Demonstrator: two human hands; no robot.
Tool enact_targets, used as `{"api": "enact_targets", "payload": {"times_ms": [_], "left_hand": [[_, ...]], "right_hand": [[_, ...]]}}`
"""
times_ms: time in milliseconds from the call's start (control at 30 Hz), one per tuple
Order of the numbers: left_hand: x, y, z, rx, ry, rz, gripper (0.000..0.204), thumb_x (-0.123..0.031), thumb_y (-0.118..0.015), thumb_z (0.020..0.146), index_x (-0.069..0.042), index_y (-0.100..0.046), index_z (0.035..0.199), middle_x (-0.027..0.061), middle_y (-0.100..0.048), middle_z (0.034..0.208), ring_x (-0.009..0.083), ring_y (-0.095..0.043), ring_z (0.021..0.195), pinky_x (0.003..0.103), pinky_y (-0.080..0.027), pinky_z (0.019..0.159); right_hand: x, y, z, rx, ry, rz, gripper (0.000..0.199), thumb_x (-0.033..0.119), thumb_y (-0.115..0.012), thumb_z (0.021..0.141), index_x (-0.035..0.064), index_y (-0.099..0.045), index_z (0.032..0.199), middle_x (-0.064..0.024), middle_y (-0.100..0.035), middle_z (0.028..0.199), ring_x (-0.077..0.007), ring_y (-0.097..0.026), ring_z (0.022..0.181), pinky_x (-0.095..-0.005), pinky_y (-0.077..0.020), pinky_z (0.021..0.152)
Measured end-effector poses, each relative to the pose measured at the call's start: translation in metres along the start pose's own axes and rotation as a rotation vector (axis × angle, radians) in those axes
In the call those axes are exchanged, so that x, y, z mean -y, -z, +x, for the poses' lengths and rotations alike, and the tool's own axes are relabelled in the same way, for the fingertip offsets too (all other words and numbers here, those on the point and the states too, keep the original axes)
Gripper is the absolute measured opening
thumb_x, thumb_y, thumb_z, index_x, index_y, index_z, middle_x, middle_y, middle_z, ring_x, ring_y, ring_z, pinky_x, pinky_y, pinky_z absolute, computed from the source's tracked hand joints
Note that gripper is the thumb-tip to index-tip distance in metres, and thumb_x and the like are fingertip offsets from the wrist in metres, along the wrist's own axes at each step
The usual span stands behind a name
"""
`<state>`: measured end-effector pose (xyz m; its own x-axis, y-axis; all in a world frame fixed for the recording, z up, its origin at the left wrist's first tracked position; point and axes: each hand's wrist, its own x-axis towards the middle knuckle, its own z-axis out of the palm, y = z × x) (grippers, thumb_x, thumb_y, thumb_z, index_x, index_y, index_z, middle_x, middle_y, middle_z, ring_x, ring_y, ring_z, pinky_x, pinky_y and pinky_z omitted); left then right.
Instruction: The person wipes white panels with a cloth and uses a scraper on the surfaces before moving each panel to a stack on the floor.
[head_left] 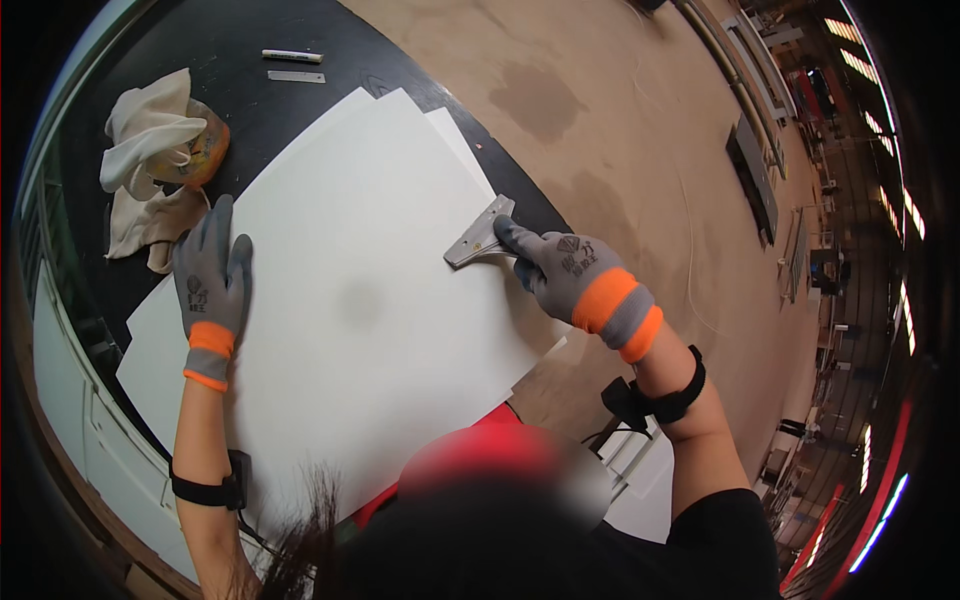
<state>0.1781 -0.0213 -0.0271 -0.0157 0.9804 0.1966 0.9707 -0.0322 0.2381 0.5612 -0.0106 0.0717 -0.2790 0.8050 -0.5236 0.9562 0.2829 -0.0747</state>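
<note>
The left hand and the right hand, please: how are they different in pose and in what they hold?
The left hand is open with its fingers extended, while the right hand is closed around a metal scraper. The left hand holds no tool and lies at the left side of the white sheets; the right hand is at their right side. Both wear grey gloves with orange-banded cuffs.

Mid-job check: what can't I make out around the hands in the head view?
All in the head view:
Left hand: palm hidden by the hand's own back.
Scraper: handle mostly covered by the right hand.
Container: partly hidden by the cloth.
Lower sheets: mostly covered by the top sheet; number unclear.
</note>
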Motion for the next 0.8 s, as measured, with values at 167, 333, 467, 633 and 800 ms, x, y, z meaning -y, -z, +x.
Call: {"api": "enact_targets", "payload": {"times_ms": [167, 333, 467, 633, 800], "left_hand": [[-0.002, 0.002, -0.001, -0.027, -0.004, -0.009, 0.048, -0.028, -0.052, 0.095, -0.012, -0.048, 0.14, 0.0142, -0.056, 0.126, 0.0328, -0.051, 0.114, 0.043, -0.035, 0.103], [-0.006, 0.009, -0.001, 0.085, 0.063, -0.036, 0.05, -0.031, -0.049, 0.096, -0.01, -0.046, 0.142, 0.0163, -0.053, 0.132, 0.0332, -0.046, 0.125, 0.043, -0.029, 0.111], [-0.005, 0.009, 0.001, 0.083, 0.078, -0.024, 0.05, -0.031, -0.05, 0.096, -0.011, -0.045, 0.142, 0.0166, -0.053, 0.132, 0.0331, -0.045, 0.126, 0.044, -0.028, 0.112], [-0.004, 0.002, 0.001, 0.002, 0.019, 0.001, 0.049, -0.025, -0.054, 0.093, -0.009, -0.047, 0.139, 0.0147, -0.055, 0.125, 0.0327, -0.049, 0.117, 0.046, -0.032, 0.109], [-0.007, 0.009, 0.003, 0.044, 0.049, -0.037, 0.051, -0.028, -0.053, 0.093, -0.009, -0.048, 0.14, 0.0169, -0.054, 0.126, 0.0343, -0.047, 0.119, 0.046, -0.031, 0.108]], "right_hand": [[0.008, 0.018, 0.029, 0.015, 0.028, -0.041, 0.05, 0.016, -0.047, 0.094, 0.0195, -0.041, 0.144, -0.0114, -0.069, 0.085, -0.0303, -0.067, 0.074, -0.0404, -0.0529, 0.064], [0.036, 0.059, 0.056, 0.204, -0.129, 0.058, 0.052, 0.016, -0.045, 0.094, 0.022, -0.041, 0.145, -0.0119, -0.07, 0.09, -0.0293, -0.068, 0.077, -0.0409, -0.0528, 0.066], [0.024, 0.057, 0.095, 0.045, 0.037, -0.055, 0.049, 0.017, -0.045, 0.094, 0.0216, -0.045, 0.142, -0.0127, -0.07, 0.09, -0.03, -0.068, 0.079, -0.0419, -0.053, 0.068], [0.042, 0.11, 0.181, 0.108, -0.043, 0.221, 0.041, 0.025, -0.053, 0.096, 0.021, -0.054, 0.137, -0.0124, -0.067, 0.086, -0.0222, -0.067, 0.066, -0.0367, -0.0538, 0.059], [0.053, 0.153, 0.253, -0.115, 0.033, 0.417, 0.051, 0.026, -0.054, 0.096, 0.0272, -0.043, 0.146, -0.0063, -0.065, 0.085, -0.0171, -0.064, 0.059, -0.0336, -0.0567, 0.055]]}}
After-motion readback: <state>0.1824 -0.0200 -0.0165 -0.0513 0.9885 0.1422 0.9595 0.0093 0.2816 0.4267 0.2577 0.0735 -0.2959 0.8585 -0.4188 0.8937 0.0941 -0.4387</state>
